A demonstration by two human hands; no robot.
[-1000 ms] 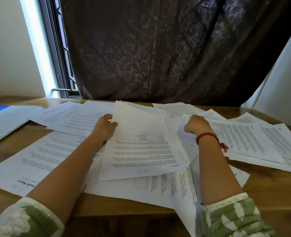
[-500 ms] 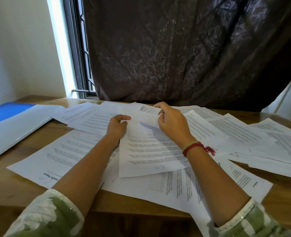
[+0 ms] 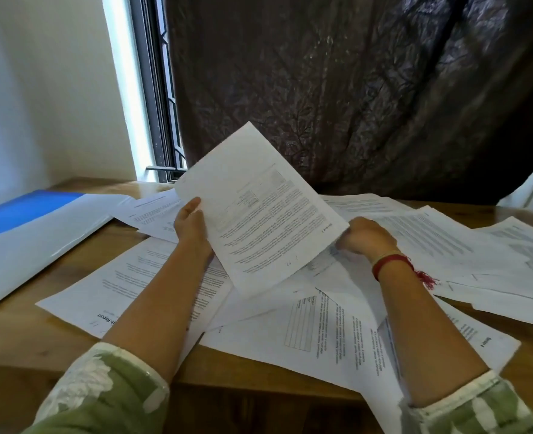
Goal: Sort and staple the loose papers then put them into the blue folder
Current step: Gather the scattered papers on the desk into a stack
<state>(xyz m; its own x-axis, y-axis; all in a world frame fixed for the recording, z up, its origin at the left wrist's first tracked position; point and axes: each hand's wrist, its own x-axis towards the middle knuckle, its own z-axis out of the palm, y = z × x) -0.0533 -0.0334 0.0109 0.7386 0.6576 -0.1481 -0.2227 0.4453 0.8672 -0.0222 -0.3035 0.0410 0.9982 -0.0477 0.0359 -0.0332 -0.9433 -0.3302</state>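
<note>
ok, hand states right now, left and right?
Left hand: holding the raised sheet by its left edge.
Right hand: fingers curled at the paper pile; blurred, cannot tell if it grips anything.

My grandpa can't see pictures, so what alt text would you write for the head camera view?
A person's left hand holds a printed sheet up above a wooden table strewn with loose papers, while the right hand sits curled on the pile beside it. A blue folder lies at far left, a dark curtain behind.
</note>
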